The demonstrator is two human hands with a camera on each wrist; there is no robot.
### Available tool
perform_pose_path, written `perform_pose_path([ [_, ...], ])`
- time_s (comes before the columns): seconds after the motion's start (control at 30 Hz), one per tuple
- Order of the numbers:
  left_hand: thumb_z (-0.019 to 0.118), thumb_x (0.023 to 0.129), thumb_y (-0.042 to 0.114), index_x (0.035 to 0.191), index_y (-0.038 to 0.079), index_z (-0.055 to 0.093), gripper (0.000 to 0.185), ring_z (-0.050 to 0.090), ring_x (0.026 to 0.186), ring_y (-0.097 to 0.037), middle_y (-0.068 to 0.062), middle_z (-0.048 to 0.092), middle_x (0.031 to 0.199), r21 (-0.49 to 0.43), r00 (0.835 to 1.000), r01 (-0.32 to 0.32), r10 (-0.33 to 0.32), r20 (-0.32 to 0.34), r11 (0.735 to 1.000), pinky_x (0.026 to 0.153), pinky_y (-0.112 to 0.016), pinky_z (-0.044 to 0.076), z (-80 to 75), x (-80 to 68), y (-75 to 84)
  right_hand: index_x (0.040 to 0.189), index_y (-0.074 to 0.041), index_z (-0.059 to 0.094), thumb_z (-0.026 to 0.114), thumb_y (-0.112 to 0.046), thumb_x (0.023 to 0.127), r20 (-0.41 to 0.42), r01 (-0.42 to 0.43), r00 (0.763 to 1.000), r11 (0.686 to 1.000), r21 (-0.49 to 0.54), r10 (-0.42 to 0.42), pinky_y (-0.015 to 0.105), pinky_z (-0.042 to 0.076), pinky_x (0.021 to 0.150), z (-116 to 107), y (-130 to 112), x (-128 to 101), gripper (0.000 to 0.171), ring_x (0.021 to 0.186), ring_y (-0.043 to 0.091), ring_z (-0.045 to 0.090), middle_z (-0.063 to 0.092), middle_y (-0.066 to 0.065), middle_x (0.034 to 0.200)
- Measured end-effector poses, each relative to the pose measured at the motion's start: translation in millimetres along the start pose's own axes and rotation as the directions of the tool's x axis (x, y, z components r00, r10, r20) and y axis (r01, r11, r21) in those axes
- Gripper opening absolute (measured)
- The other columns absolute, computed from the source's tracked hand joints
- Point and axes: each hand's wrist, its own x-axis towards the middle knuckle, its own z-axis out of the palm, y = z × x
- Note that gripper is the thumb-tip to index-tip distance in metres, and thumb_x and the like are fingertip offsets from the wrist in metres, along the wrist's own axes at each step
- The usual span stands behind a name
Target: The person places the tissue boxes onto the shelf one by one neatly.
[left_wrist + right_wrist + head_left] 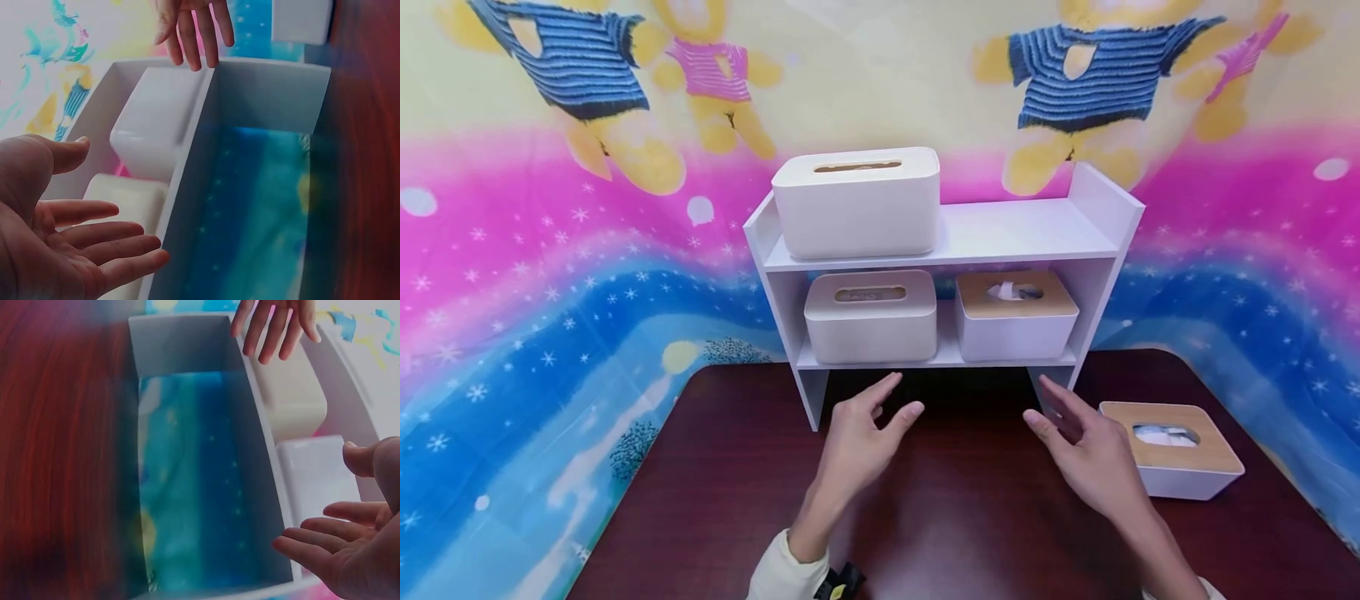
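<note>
My left hand [861,433] hovers in front of the lower left part of a white two-tier shelf [1022,233], fingers extended and thumb apart, holding nothing. Opposite it, my right hand [1093,458] is held in the same way, palm facing inward, beside a wooden-lidded tissue box [1183,482] on the table. A cream tissue box [872,333] and a white tissue box with a wooden lid [1015,335] stand on the lower tier. On the upper tier, at the left, sits a larger off-white tissue box [857,212]. Both wrist views show the hands [69,237] [350,544] clear of the boxes.
The shelf stands on a dark reddish-brown table [715,500], its side panels reaching down to the tabletop. Behind and around it hangs a colourful cloth backdrop [587,333] with bears and snowflakes. A black strap [842,581] is at my left wrist.
</note>
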Motion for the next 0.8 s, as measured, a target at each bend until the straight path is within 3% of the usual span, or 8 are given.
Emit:
perform_pose_path([
  [0.2,0.077,0.101,0.038,0.147,0.008,0.067,0.056,0.067,0.136,-0.023,-0.010,0.069,0.147,0.009,0.998,-0.010,0.010,0.066,1.000,0.109,-0.044,0.058,29.2,0.1,9.1,0.165,-0.010,0.044,0.065,-0.045,0.108,0.013,-0.056,0.998,0.998,-0.031,0.056,-0.001,0.049,0.082,-16.1,26.3,0.4,0.070,0.131,0.047,0.065,0.056,0.028,0.156],
  [0.33,0.075,0.102,0.041,0.148,0.008,0.065,0.058,0.065,0.139,-0.023,-0.010,0.068,0.149,0.039,0.993,-0.019,0.014,0.113,0.999,0.115,-0.041,0.055,50.7,-1.8,17.2,0.163,-0.008,0.047,0.069,-0.039,0.107,-0.039,-0.036,0.999,0.997,-0.068,0.033,-0.005,0.043,0.074,-26.9,44.3,-2.6,0.068,0.123,0.043,0.069,0.059,0.030,0.151],
  [0.43,0.072,0.103,0.045,0.150,0.007,0.063,0.061,0.064,0.139,-0.022,-0.009,0.067,0.150,0.050,0.989,-0.023,0.016,0.150,0.998,0.115,-0.039,0.055,65.3,-3.2,22.4,0.162,-0.008,0.049,0.071,-0.038,0.106,-0.069,-0.032,0.997,0.994,-0.105,0.024,0.000,0.046,0.067,-36.4,58.0,-4.9,0.066,0.107,0.005,0.076,0.062,0.031,0.146],
  [0.53,0.071,0.103,0.047,0.152,0.007,0.062,0.063,0.063,0.140,-0.021,-0.009,0.065,0.152,0.043,0.984,-0.010,0.002,0.181,0.999,0.115,-0.038,0.054,78.3,-3.4,27.1,0.162,-0.011,0.049,0.070,-0.040,0.105,-0.071,-0.052,0.997,0.988,-0.144,0.042,0.011,0.047,0.060,-46.0,71.5,-6.0,0.067,0.091,-0.025,0.057,0.064,0.032,0.142],
  [0.6,0.071,0.103,0.049,0.153,0.008,0.060,0.065,0.062,0.141,-0.020,-0.007,0.064,0.153,0.043,0.980,0.009,-0.018,0.200,0.999,0.116,-0.036,0.053,86.6,-3.0,30.6,0.162,-0.011,0.048,0.070,-0.041,0.106,-0.067,-0.074,0.996,0.982,-0.177,0.063,0.016,0.045,0.059,-51.8,80.0,-7.2,0.068,0.085,-0.014,0.065,0.064,0.034,0.140],
  [0.67,0.071,0.103,0.049,0.154,0.008,0.059,0.066,0.060,0.143,-0.018,-0.007,0.063,0.154,0.042,0.975,0.029,-0.037,0.217,0.999,0.117,-0.034,0.052,95.0,-2.7,33.6,0.163,-0.011,0.048,0.070,-0.041,0.105,-0.074,-0.089,0.994,0.974,-0.206,0.076,0.018,0.041,0.059,-57.8,88.5,-7.7,0.069,0.091,0.016,0.077,0.064,0.035,0.141],
  [0.77,0.072,0.102,0.050,0.156,0.011,0.058,0.068,0.059,0.144,-0.015,-0.005,0.062,0.156,0.054,0.969,0.059,-0.070,0.235,0.997,0.119,-0.031,0.050,106.6,-3.1,38.4,0.163,-0.007,0.045,0.070,-0.042,0.105,-0.096,-0.119,0.991,0.956,-0.266,0.097,0.028,0.044,0.063,-65.9,99.2,-8.2,0.073,0.109,0.056,0.067,0.063,0.035,0.142],
  [0.8,0.072,0.102,0.051,0.156,0.011,0.058,0.068,0.059,0.144,-0.015,-0.004,0.062,0.156,0.057,0.968,0.066,-0.078,0.238,0.996,0.119,-0.031,0.050,110.3,-3.4,39.6,0.163,-0.006,0.044,0.070,-0.043,0.105,-0.104,-0.131,0.989,0.950,-0.283,0.105,0.031,0.045,0.063,-68.2,102.5,-8.0,0.074,0.109,0.057,0.067,0.062,0.035,0.143],
])
